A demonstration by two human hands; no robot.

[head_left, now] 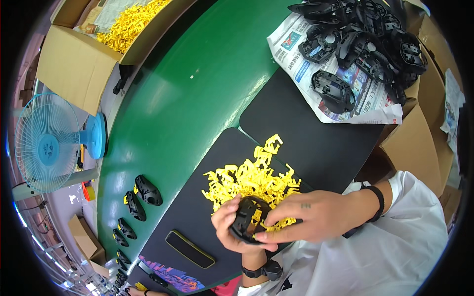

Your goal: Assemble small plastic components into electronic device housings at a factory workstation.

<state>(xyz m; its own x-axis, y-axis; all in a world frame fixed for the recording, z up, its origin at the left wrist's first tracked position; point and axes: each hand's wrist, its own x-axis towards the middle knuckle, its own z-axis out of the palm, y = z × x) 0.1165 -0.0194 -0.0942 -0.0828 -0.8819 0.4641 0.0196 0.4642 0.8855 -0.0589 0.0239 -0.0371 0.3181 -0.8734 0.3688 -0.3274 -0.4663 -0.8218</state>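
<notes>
My left hand (227,224) grips the black shell (239,223) by its outer side; my right hand (313,214) touches its open face, pinching or not I cannot tell. Yellow clips (244,180) lie just beyond my fingers. Shell judged light, stiff, smooth: hold the outer wall.

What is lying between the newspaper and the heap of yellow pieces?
No object lies between the newspaper and the yellow pieces; the head view shows only bare black matting there.
</notes>
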